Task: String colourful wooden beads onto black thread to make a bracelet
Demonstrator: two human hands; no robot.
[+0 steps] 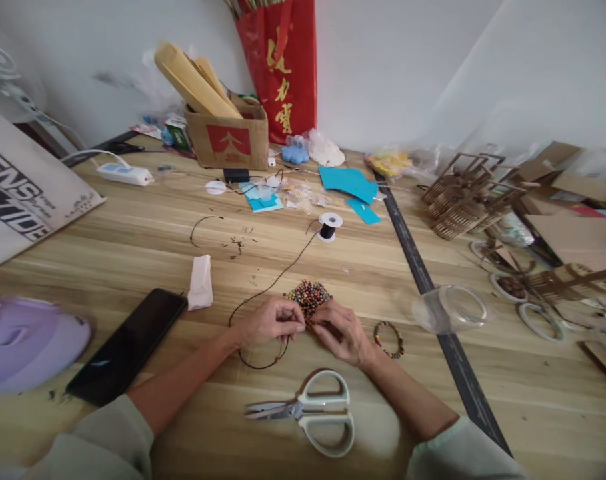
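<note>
A heap of small multicoloured beads (309, 295) lies on the wooden table (133, 247). My left hand (269, 321) is pinched shut on a thin black cord (273, 283) at the heap's near left edge. That cord runs up to a small spool (328, 227) and loops below my wrist. My right hand (340, 331) rests with fingers curled at the heap's near right edge, fingertips among the beads; what they grip is too small to make out. A finished bead bracelet (389, 339) lies just right of my right wrist.
Scissors (309, 412) lie in front of me. A black phone (127, 345), a folded white tissue (201, 283) and a lilac cap (25, 340) are at left. A clear jar (450, 309) lies at right by a black strip (423, 280). Boxes, blue paper and wooden lattice pieces (460, 197) crowd the back.
</note>
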